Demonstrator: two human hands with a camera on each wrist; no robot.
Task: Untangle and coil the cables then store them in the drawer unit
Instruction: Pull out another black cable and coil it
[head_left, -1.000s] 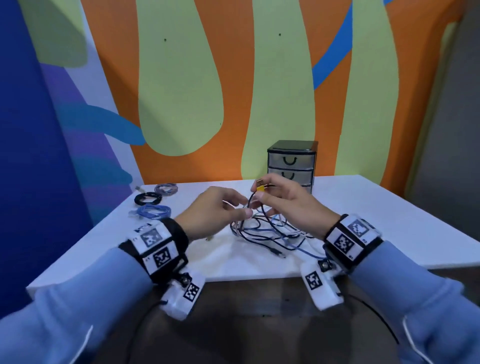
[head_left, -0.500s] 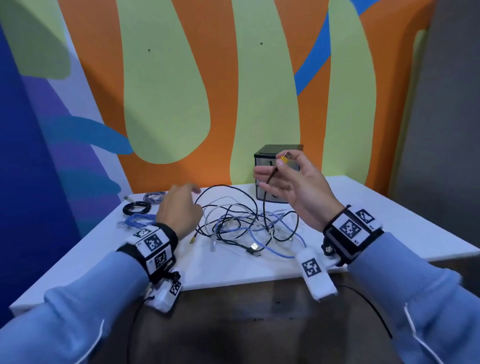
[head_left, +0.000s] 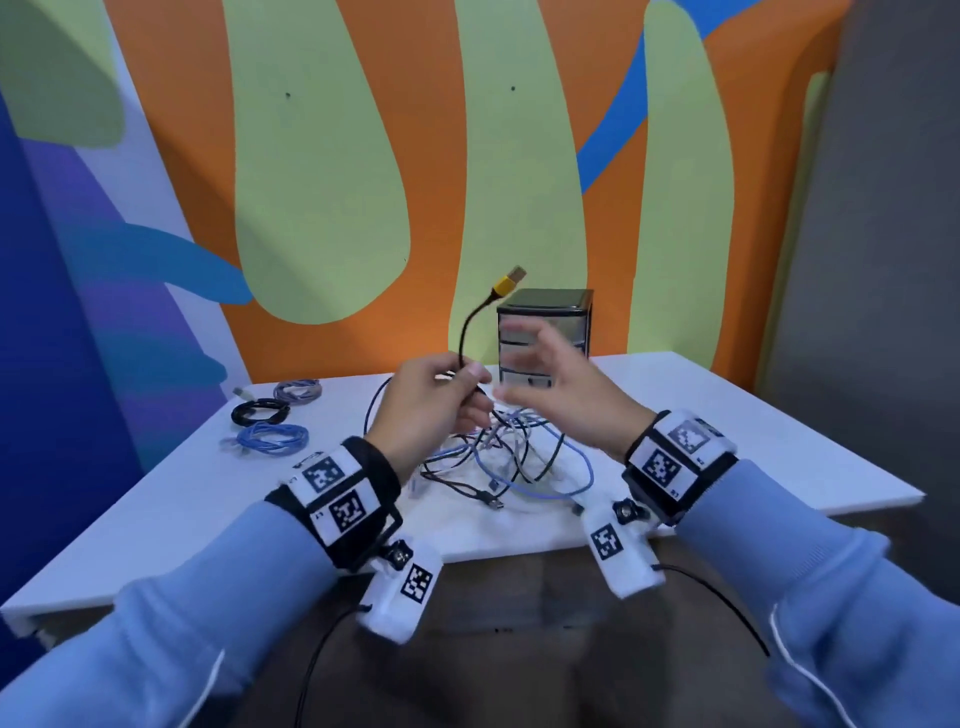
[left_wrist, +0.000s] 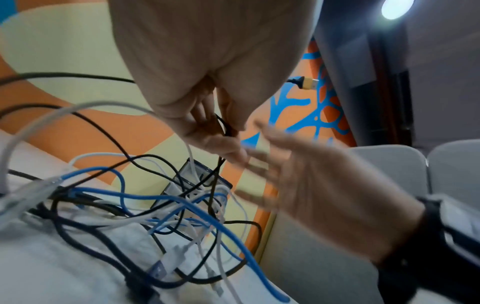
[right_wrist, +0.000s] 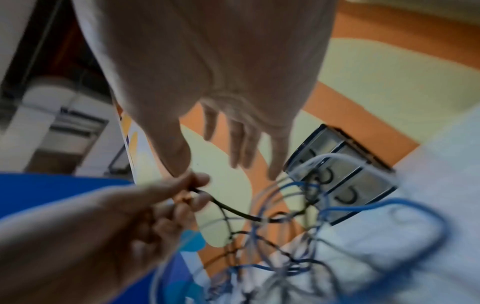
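Note:
My left hand (head_left: 441, 400) pinches a black cable (head_left: 467, 332) a short way below its yellow plug (head_left: 506, 283), which sticks up in front of the drawer unit (head_left: 545, 312). The same pinch shows in the left wrist view (left_wrist: 226, 131) and the right wrist view (right_wrist: 192, 191). My right hand (head_left: 545, 374) hovers beside it, blurred, fingers spread and holding nothing. Below both hands lies a tangle of black, blue and white cables (head_left: 519, 457) on the white table (head_left: 779, 457). The tangle (left_wrist: 166, 209) hangs from the held cable. All three drawers of the unit (right_wrist: 342, 181) are closed.
Three coiled cables lie at the table's far left: a grey one (head_left: 297, 388), a black one (head_left: 260, 411) and a blue one (head_left: 272, 436). A painted wall stands right behind the table. The table's front edge is near my wrists.
The yellow-plug cable has passed from my right hand to my left. My right hand has let go and spread its fingers; my left hand has moved right and up.

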